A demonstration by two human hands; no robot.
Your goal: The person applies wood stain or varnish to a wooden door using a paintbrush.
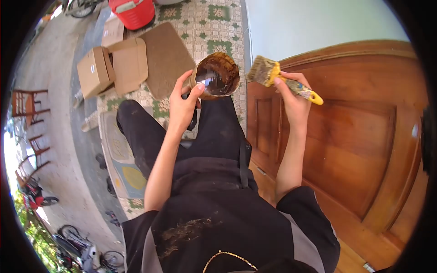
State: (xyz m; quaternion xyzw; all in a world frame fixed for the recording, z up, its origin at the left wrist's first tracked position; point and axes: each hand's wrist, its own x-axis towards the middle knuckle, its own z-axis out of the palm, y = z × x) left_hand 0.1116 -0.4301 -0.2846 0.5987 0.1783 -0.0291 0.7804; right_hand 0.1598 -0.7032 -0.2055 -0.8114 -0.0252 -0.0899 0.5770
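A round container (pixel 217 74), stained brown and holding dark, shiny liquid, is tilted toward the camera. My left hand (pixel 183 102) is closed on its left side, with the thumb at the rim. To the right, my right hand (pixel 296 98) grips a wide paint brush (pixel 282 78) by its paint-spattered yellow handle. The bristles point left, toward the container, without touching it. Beside and below the brush is a brown wooden panelled surface (pixel 346 136).
Flattened cardboard (pixel 166 59) and an open cardboard box (pixel 94 73) lie on the patterned tile floor (pixel 218 22). A red basket (pixel 135 14) stands at the top. Wooden chairs (pixel 28 107) and motorbikes (pixel 88 255) are at the far left. A pale wall (pixel 318 27) rises at upper right.
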